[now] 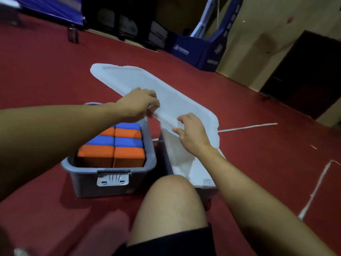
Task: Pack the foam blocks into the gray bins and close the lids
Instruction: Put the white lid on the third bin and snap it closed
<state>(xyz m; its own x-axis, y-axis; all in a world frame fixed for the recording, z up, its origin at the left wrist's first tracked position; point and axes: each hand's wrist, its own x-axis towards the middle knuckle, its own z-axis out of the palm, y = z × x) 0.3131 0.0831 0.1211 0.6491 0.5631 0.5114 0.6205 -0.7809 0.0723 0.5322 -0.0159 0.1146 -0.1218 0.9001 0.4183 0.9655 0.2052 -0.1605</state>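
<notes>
A: Position check. Gray bin (110,179) sits on the red floor (46,71), near left of centre, open on top. Orange and blue foam blocks (112,145) fill it in neat rows, tops about level with the rim. White latch (113,179) on the near wall hangs undone.

B: And the lid?

A: White lid (166,93) is up off the floor, tilted, stretching from far left toward near right. Left hand (138,104) pinches its near long edge, fingers curled over the rim. Right hand (191,133) grips the same edge just beside it, fingers hooked on the lip, thumb under as far as I can tell.

B: What is below the lid on the right?

A: Another white panel (191,169), beside the bin and behind the bare knee (171,198). Likely a second bin's lid; too washed out to be sure.

B: Handling notes?

A: My read: lid is light, thin plastic, broad, so it will flex and twist when held along one edge only. Both hands are bunched together at mid-edge, so the far end may sag or swing. Spreading the grip toward the two short ends would steady it. Surface looks smooth; a rim hold beats a flat pinch.

B: Blocks?

A: Soft, light, forgiving. If one rides high, the lid should press it down without harm. Lid not yet seated, latch not yet clipped.
</notes>
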